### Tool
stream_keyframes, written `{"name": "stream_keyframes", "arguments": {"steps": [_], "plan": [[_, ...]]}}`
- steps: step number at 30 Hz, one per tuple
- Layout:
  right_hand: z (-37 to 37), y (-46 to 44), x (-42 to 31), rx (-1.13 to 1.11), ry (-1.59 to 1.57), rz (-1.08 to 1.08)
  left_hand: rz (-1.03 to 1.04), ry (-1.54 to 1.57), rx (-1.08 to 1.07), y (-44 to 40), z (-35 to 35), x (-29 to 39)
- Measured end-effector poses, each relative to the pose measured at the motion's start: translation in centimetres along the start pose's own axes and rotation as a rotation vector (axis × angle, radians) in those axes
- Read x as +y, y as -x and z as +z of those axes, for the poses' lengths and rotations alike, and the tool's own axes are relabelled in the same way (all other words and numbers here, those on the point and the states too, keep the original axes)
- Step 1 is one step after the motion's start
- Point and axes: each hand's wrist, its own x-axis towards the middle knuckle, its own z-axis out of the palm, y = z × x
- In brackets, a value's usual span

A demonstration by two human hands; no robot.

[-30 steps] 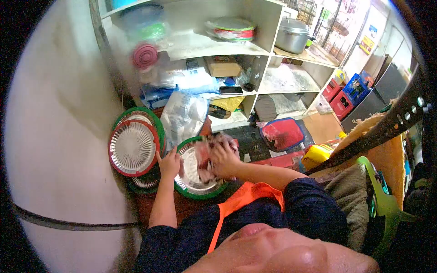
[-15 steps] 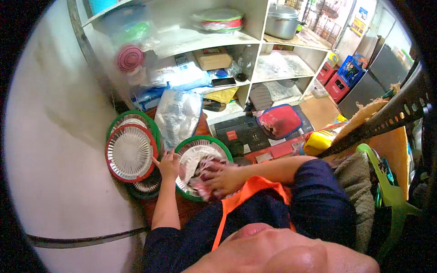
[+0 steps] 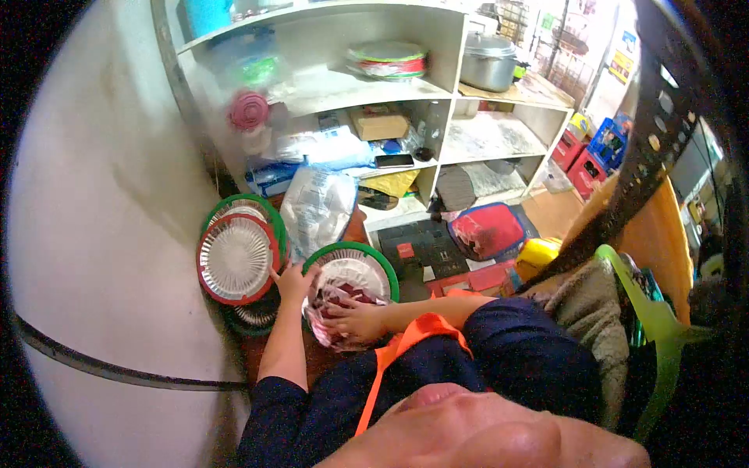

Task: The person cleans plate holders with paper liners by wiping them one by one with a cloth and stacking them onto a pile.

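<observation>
A round plate with a green rim and a ribbed silver middle lies in front of me. My left hand grips its left edge, one finger sticking out towards a red-rimmed silver plate. That plate lies on top of others, among them a green-rimmed one. Over the lower part of the front plate, my right hand presses down on a crumpled pink, dark red and white cloth, its fingers curved over it.
Beyond the plates lies a white plastic package. A white shelf unit holds a metal pot, a stack of plates and a phone. Black boxes and a light green chair stand to the right.
The cloth and my right hand have shifted slightly down and left on the plate. My left hand stays at the plate's edge. The camera view has shifted and turned a little.
</observation>
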Motion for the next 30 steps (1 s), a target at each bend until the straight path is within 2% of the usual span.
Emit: {"name": "stream_keyframes", "arguments": {"steps": [2, 3, 4, 6, 8, 9, 11, 12, 13, 14, 16, 17, 18, 20, 23, 24, 26, 27, 28, 30], "plan": [[-0.4, 2.8, -1.0, 0.127, -0.158, -0.055, -0.089, -0.052, 0.066, 0.4, -0.6, 0.5], [-0.5, 4.1, -0.8, 0.043, -0.335, 0.092, -0.024, -0.068, 0.119, 1.0, -2.4, 1.2], [-1.4, 5.0, -0.4, -0.081, -0.575, 0.276, -0.024, -0.129, 0.037, 0.7, -2.7, 0.8], [-4.0, 6.4, 1.1, -0.304, -1.054, 0.745, -0.013, -0.135, 0.137, 0.5, -2.3, 0.3], [-4.6, 9.1, 3.3, -0.025, -1.505, 0.845, 0.128, -0.032, 0.524, 0.1, -2.4, -0.4], [-5.6, 10.4, 4.1, 0.091, -1.697, 0.897, 0.083, 0.116, 0.459, 0.2, -3.9, 0.0], [-7.4, 10.4, 4.7, 0.384, -1.786, 0.944, -0.077, 0.352, 0.359, 0.7, -8.1, 0.4], [-7.0, 9.7, 5.0, 0.640, -1.731, 0.901, -0.181, 0.448, 0.326, 0.9, -9.2, -0.2], [-7.8, 9.3, 5.0, 0.654, -1.713, 0.942, -0.269, 0.323, 0.323, 0.6, -9.5, -1.9], [-9.1, 8.9, 4.9, 0.670, -1.691, 0.984, -0.280, 0.340, 0.467, 0.5, -9.8, -3.6], [-10.4, 7.6, 4.9, 0.707, -1.699, 0.994, -0.549, 0.476, 0.563, 0.1, -10.7, -7.3], [-10.5, 6.8, 5.3, 0.769, -1.686, 1.070, -0.623, 0.423, 0.644, 0.3, -12.0, -7.1], [-10.7, 6.4, 5.5, 0.731, -1.599, 1.072, -0.620, 0.665, 0.768, 0.2, -11.2, -9.1], [-9.7, 5.7, 6.3, 0.766, -1.565, 1.016, -0.869, 0.427, 0.605, -1.3, -9.3, -13.4], [-8.8, 3.2, 5.3, 0.653, -1.067, 1.039, -0.877, 0.290, 0.576, -0.8, -8.4, -12.8], [-9.7, 1.5, 3.8, 0.477, -1.005, 1.046, -0.878, 0.243, 0.562, -0.4, -8.1, -12.1], [-6.8, 0.2, 2.7, 0.085, -0.535, 0.712, -1.043, 0.303, 0.830, 0.8, -7.3, -9.2], [-5.4, -0.5, 2.2, -0.013, -0.314, 0.520, -1.120, 0.469, 0.835, 0.8, -6.5, -8.4], [-7.1, -1.6, 0.6, -0.418, -0.201, 0.364, -1.124, 0.467, 0.830, 0.7, -5.8, -8.4], [-0.6, 1.4, -0.5, 0.033, -0.064, 0.250, -0.993, 0.538, 0.750, 0.8, -4.7, -8.2]]}}
